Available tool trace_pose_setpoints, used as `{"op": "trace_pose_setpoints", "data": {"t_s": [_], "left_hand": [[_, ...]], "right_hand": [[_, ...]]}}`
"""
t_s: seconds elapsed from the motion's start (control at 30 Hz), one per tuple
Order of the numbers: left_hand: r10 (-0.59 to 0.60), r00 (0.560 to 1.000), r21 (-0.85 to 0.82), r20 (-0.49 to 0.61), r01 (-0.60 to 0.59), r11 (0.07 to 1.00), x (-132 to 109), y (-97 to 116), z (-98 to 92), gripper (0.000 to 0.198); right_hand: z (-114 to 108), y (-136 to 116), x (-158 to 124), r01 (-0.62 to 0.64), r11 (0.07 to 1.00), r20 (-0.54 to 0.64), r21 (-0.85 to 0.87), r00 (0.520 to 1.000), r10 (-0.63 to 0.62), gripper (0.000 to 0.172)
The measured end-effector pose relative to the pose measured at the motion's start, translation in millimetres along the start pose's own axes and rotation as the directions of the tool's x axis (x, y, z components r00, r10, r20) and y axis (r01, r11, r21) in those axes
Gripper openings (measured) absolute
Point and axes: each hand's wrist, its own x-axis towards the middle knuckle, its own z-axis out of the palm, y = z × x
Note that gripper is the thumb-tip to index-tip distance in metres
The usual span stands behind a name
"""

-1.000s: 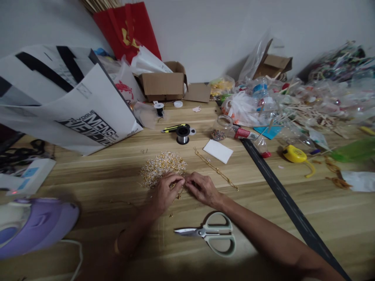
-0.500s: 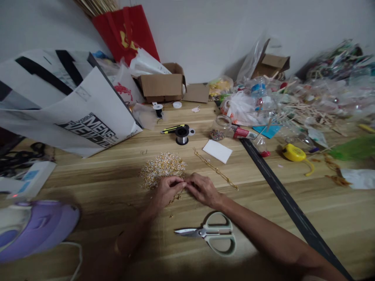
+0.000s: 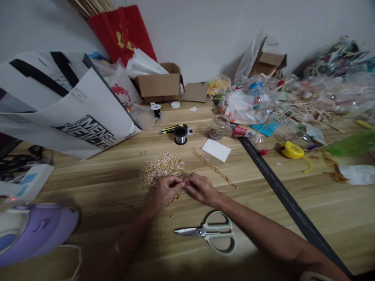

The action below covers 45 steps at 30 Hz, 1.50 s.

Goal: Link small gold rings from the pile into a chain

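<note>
Both hands are meeting at the middle of the wooden table, fingertips pinched together over a small gold piece. The left hand is curling its fingers narrowly around a short gold chain that is dangling from the pinch and trailing onto the wood just below it. The right hand is closing thumb and forefinger on the same spot from the other side, touching the left fingertips; what exactly is sitting between the tips is too small to tell. A heap of gold and silver findings is lying just beyond the left hand, touching its knuckles or nearly so. A longer gold chain is stretching diagonally across the wood beyond the right hand, near a white card. Pale green scissors are lying closed on the near side of the hands, under the right forearm's line, blades pointing left. A spool of wire is standing further back beside a yellow and black knife. A long dark strip is running diagonally along the right side, with a yellow tape measure beyond it. A white printed bag is lying at the left rear, and a purple iron is sitting at the near left edge.
</note>
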Motion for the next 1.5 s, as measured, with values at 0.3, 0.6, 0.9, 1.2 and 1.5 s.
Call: {"op": "trace_pose_setpoints", "data": {"t_s": [0.3,0.6,0.9,1.2,1.5], "left_hand": [[0.002,0.998,-0.029,-0.065,-0.004,1.0,1,-3,-2.0,0.015],[0.049,0.992,-0.02,-0.118,-0.052,0.998,3,-17,-3.2,0.011],[0.041,0.986,-0.018,-0.159,-0.045,0.999,2,-8,-1.8,0.013],[0.1,0.98,0.087,-0.172,-0.086,0.993,-2,-3,0.5,0.009],[0.176,0.968,0.19,-0.177,-0.142,0.972,-4,-2,2.5,0.009]], "right_hand": [[2,4,-3,-0.095,0.995,-0.028,0.043,0.995,0.096,0.013],[-5,-3,4,-0.05,0.998,-0.012,0.047,0.999,0.051,0.012],[-4,-2,3,-0.025,1.0,-0.01,-0.019,1.0,0.024,0.014],[-1,1,0,-0.024,0.993,-0.029,-0.112,0.999,0.021,0.011],[-2,-1,0,-0.027,0.991,-0.05,-0.129,0.999,0.021,0.011]]}}
